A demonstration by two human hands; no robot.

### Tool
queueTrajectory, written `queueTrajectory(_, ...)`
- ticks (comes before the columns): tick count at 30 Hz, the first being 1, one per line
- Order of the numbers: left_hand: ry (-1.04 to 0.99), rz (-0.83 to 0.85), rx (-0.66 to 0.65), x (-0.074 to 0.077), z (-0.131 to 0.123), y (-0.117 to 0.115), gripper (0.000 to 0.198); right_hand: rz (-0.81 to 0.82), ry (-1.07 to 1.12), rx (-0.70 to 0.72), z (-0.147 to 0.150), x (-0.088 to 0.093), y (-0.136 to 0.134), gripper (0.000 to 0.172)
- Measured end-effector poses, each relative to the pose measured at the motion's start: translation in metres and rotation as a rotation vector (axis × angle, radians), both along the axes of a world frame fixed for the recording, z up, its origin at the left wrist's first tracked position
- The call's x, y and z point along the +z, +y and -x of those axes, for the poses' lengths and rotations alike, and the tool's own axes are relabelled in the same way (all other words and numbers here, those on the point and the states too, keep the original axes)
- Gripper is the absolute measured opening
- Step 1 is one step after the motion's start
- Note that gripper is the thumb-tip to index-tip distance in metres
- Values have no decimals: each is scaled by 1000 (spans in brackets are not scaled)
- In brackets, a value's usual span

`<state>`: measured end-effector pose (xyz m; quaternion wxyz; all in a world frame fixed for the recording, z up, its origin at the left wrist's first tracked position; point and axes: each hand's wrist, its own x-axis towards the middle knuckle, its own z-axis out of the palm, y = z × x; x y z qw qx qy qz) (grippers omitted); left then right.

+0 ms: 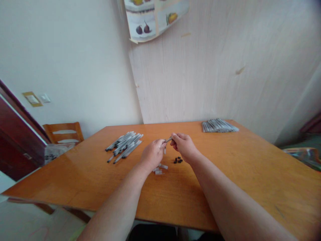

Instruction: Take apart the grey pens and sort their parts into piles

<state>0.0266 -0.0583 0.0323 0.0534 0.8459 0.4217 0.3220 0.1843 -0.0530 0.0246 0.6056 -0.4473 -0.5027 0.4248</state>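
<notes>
Over the middle of the table, a slim grey pen (169, 139) spans the gap between my two hands. The fingers of my left hand (153, 153) are closed round its left end, and my right hand (184, 146) pinches the other end. Most of the pen is hidden by the fingers. Below my left hand lie several clear pen caps (158, 172), partly covered by the hand. Several small black plugs (178, 160) sit in a cluster under my right hand.
A loose pile of grey pens with black ends (126, 144) lies left of my hands. At the far right, a neat row of pens (218, 125) rests on the wooden table (240, 167). A chair (64, 132) and a plastic bag (57, 150) stand beyond the left edge.
</notes>
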Motion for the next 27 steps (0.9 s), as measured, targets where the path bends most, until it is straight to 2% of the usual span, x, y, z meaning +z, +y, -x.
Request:
queueTrajectory(13, -200, 182, -145, -5, 5, 7, 30, -26, 17, 28, 0, 1, -2, 38)
queueTrajectory(18, -260, 275, -149, -6, 4, 9, 30, -31, 10, 24, 1, 1, -3, 38)
queueTrajectory(23, -330, 399, -156, 0, 4, 5, 31, -55, -22, 32, 1, 1, -3, 38)
queueTrajectory(25, -365, 446, -144, 2, 7, 2, 31, -57, 34, 17, -6, 3, -1, 35)
queueTrajectory(27, -397, 512, -112, 3, 12, 1, 32, -59, 169, -57, -20, 7, 2, 31)
